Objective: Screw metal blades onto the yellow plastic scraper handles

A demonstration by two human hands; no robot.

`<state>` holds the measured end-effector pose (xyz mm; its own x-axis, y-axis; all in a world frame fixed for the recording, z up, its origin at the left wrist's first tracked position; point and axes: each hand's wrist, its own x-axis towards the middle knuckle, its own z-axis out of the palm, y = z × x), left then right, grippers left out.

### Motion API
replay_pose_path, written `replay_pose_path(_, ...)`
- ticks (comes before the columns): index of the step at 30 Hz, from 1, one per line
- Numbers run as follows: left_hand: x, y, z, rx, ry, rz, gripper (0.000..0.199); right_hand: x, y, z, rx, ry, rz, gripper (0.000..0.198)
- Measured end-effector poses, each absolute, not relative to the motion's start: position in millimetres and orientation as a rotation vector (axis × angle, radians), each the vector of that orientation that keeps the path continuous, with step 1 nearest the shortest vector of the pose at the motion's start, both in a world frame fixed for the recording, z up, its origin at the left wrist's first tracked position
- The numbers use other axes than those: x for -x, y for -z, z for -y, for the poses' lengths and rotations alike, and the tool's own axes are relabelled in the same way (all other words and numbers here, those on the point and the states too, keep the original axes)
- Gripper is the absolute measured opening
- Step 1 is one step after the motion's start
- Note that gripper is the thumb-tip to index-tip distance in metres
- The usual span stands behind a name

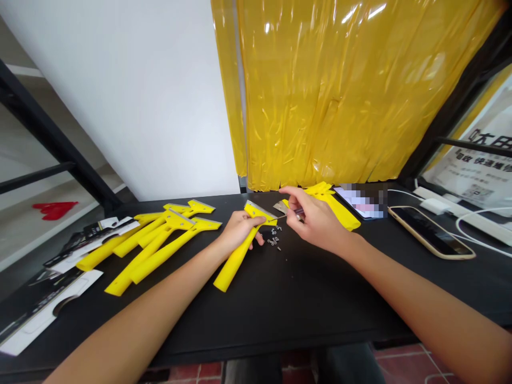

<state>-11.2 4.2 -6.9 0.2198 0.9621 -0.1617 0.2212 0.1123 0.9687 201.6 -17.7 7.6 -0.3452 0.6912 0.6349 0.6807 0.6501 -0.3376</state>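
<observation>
The left hand has its fingers closed around the neck of a yellow scraper, thumb pressed on its head, in the middle of the black surface; whether the scraper rests there or is lifted a little, I cannot tell. The fingers of the right hand pinch a slim tool, probably a screwdriver, whose tip is at the head, though actual contact is too small to make out. Good work here calls for a steady left thumb, placed clear of the tip's path in case it slips, and for bracing the head against the surface. The shaft looks rather flat to the head, so a steeper angle would probably seat it better; press first, then turn gently. Small screws lie loose just beside the left fingers, so a careless sweep could scatter them
</observation>
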Motion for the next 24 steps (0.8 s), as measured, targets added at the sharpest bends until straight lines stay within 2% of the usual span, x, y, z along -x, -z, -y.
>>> replay_pose_path(5,10.2,5.1,-3.5,-1.33,-0.847,-1.246,0.02,-204.1,-7.7,14.2,1.172,-0.073,2.101,0.029)
replay_pose_path(10,10.8,4.4,-2.4,-1.324,-0.86,-1.234,0.019,-202.9,-8.9,16.7,1.074,-0.111,2.081,0.038)
replay_pose_path(16,12.4,5.8,-3.3,-1.323,-0.865,-1.239,0.021,-204.5,-9.4,15.1,1.181,-0.161,2.037,0.031)
replay_pose_path(21,12.0,5.4,-3.4,-1.335,-0.87,-1.228,0.02,-203.5,-8.8,16.2,1.085,-0.134,2.057,0.036)
replay_pose_path(24,12.0,5.3,-3.2,-1.341,-0.864,-1.23,0.018,-201.8,-9.2,18.3,1.029,-0.106,2.075,0.033)
